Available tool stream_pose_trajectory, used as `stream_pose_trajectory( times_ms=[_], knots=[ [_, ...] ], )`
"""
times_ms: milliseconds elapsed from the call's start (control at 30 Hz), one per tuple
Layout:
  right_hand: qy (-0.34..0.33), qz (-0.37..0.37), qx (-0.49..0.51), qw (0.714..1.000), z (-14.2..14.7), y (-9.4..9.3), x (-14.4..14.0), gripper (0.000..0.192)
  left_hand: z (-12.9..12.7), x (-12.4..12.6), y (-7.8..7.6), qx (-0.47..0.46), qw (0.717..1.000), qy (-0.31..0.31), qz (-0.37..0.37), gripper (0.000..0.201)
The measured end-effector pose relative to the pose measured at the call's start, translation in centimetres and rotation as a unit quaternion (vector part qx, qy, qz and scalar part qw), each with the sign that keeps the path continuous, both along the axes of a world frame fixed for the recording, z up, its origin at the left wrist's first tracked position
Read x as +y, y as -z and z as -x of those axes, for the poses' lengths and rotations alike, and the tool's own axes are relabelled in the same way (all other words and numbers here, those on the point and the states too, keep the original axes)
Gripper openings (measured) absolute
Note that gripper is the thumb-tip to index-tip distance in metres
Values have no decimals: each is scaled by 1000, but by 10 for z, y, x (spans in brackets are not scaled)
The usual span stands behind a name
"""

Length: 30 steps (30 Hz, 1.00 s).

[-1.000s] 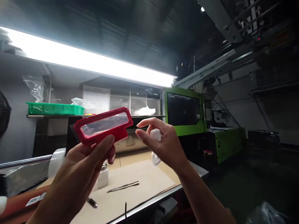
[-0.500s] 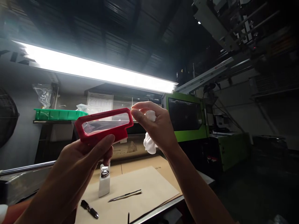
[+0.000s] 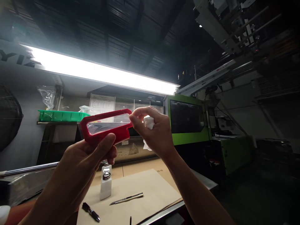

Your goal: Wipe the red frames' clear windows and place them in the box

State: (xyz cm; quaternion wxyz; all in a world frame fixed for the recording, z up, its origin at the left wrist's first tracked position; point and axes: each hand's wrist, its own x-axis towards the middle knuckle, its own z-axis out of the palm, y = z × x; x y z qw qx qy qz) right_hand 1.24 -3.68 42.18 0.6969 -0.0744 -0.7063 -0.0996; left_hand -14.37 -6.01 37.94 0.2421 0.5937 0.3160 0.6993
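Left hand: left hand (image 3: 87,159) raised near the middle of the view, fingers curled under the red frame (image 3: 106,126) and thumb laid across its near edge, so it grips the frame from below.
Red frame: long red plastic piece with a clear window in it, held tilted in front of the far shelf, its right end touching the right hand's fingertips.
Right hand: right hand (image 3: 154,132) just right of the frame, thumb and forefinger pinched at the frame's right end, the other fingers closed around a white cloth (image 3: 148,123).
White cloth: bunched in the right palm, a bit of it hanging below the hand.
Far left: green tray (image 3: 62,116) on a shelf, with a clear plastic bag (image 3: 47,95) above it.
Table below: brown sheet (image 3: 140,190) on the table; on it a white dispenser bottle (image 3: 105,186) under the left hand, a black marker (image 3: 91,212) near the front edge, and a slim metal tool (image 3: 126,198) to the right of the bottle.
Overhead: long bright lamp (image 3: 103,73) across the scene.
Far right: green machine (image 3: 189,122) beyond the table.
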Motion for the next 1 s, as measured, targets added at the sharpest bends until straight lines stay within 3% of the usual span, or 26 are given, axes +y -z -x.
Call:
stream_pose_trajectory(
  times_ms=[200,500,667,867,1000],
  knots=[
    [61,-99,-45,992,10,16,3,7,0,-1,-2,-28,998,51,-9,38],
    [89,-115,-99,984,19,28,10,13,5,11,-3,-29,991,125,-39,28],
    [93,-115,-108,983,22,30,21,16,9,13,-5,-13,992,125,-15,28],
    [67,-96,-130,985,23,30,25,12,10,12,-9,-20,993,114,-18,23],
    [-33,-33,-45,998,17,22,23,7,12,9,-11,-27,992,123,-10,19]
  ],
)
